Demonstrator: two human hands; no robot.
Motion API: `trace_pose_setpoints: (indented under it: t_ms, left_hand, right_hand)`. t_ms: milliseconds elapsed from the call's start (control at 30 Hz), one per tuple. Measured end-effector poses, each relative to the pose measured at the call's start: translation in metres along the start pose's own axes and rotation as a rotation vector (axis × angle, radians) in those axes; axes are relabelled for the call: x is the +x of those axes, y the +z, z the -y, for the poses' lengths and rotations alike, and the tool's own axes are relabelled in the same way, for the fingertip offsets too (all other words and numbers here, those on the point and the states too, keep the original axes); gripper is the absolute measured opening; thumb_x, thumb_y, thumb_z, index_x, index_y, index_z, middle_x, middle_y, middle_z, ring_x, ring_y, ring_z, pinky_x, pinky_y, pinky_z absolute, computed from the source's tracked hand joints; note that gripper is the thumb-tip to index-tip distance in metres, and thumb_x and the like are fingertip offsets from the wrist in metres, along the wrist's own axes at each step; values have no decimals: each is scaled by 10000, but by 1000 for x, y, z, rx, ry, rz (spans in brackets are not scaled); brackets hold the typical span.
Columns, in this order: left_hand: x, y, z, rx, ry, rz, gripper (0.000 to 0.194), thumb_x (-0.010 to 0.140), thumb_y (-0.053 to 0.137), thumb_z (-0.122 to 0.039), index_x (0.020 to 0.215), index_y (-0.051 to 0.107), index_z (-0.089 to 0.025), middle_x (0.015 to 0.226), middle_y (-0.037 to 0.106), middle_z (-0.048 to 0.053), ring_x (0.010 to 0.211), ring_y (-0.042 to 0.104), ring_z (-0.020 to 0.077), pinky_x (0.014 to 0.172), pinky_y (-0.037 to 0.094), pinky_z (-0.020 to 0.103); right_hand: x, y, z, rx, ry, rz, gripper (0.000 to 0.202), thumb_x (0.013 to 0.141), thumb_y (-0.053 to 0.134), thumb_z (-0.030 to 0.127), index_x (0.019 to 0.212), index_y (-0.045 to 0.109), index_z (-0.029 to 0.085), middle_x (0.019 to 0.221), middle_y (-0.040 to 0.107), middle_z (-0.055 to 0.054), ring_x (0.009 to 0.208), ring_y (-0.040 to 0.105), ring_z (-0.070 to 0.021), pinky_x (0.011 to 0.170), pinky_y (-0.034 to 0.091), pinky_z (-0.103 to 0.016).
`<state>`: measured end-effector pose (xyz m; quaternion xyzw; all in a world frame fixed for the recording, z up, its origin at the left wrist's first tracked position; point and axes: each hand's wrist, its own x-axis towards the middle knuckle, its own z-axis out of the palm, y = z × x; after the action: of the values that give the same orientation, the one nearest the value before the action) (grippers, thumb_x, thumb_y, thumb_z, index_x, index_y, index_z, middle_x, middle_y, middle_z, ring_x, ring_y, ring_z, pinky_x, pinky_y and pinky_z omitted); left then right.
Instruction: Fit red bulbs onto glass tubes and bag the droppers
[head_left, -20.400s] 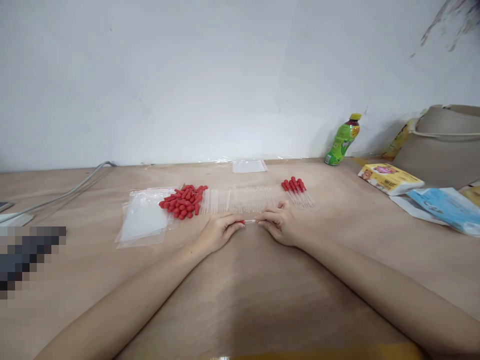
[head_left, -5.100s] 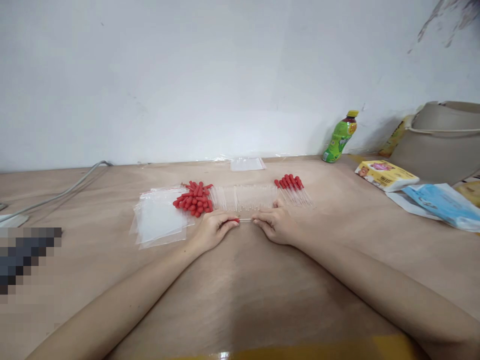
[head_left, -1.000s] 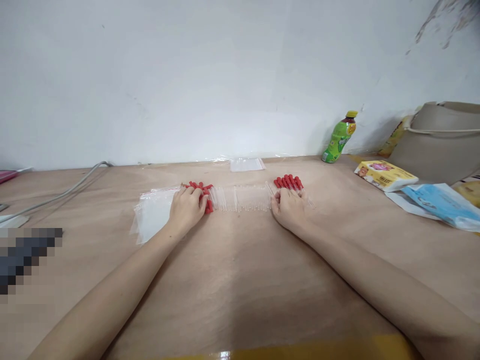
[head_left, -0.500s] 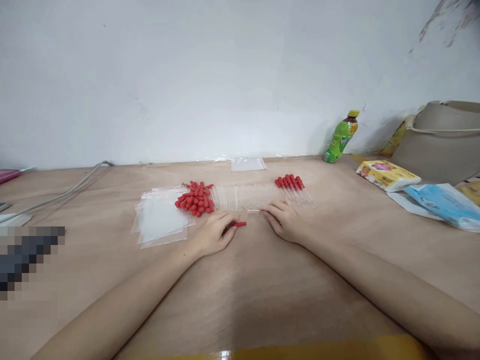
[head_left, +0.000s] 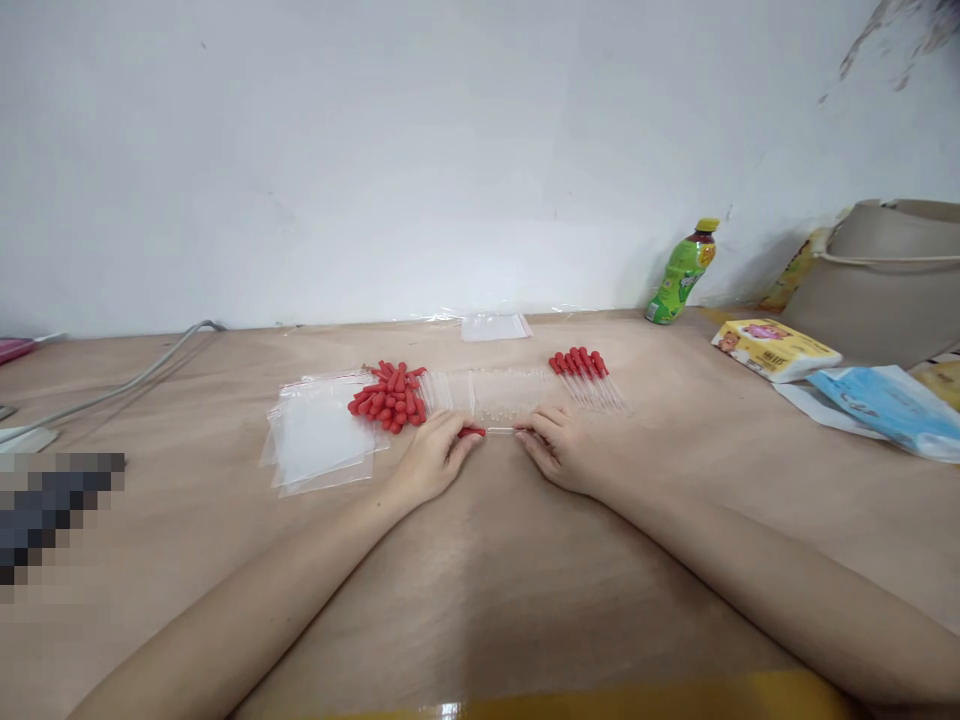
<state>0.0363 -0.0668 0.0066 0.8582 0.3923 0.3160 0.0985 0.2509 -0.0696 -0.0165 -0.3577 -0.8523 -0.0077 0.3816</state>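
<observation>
Between thumb and fingers, my left hand (head_left: 439,455) pinches a red rubber dropper bulb (head_left: 472,432) whose open end points right. My right hand (head_left: 559,445) grips a thin clear dropper tube (head_left: 501,430) that lies level, its left end at the bulb's mouth. Whether the tube's tip is inside the bulb I cannot tell. Just beyond my left hand is a heap of loose red bulbs (head_left: 388,398). A row of bare clear tubes (head_left: 450,392) lies behind both hands. Past my right hand, several droppers with red bulbs fitted (head_left: 581,365) lie side by side.
Clear plastic bags (head_left: 322,440) are stacked at the left, with another bag (head_left: 495,327) by the wall. To the right stand a green bottle (head_left: 682,275), a yellow tissue pack (head_left: 776,350), a blue packet (head_left: 892,405) and a beige bin (head_left: 885,290). A grey cable (head_left: 142,378) runs at the left.
Bulb and tube have come together in line: my left hand has raised the bulb slightly, while my right hand has drawn the tube a little nearer me.
</observation>
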Motion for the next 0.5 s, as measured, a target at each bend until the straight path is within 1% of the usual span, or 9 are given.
trace_pose_setpoints:
  t_ms: [67,167,333,500]
  left_hand:
    - [0,-3,-3,-24,-58,-8,146,866,446,-241,933,562,-182,861,633,17,781,580,148,714,452,275]
    - [0,-5,-6,-52,-92,11,139,865,448,-239,946,548,-188,855,644,3,737,593,135,690,459,256]
    - [0,-5,-6,-44,-86,20,121,852,470,-230,927,555,-189,835,650,-3,737,601,136,703,464,255]
    - [-1,-3,-3,-64,-50,10,147,846,488,-268,928,587,-196,845,659,1,747,607,138,700,467,250]
  right_hand:
    - [0,0,4,22,2,-9,149,861,423,202,933,551,176,811,601,-47,746,533,-139,703,373,-291]
    - [1,-1,7,40,-4,-9,162,863,417,195,953,551,177,816,602,-47,749,532,-140,701,382,-288]
    - [1,0,6,45,11,-8,181,872,397,199,961,554,184,824,601,-51,750,531,-144,703,382,-291]
    - [0,2,3,29,-13,16,184,876,398,212,949,566,189,824,609,-45,750,539,-137,716,356,-300]
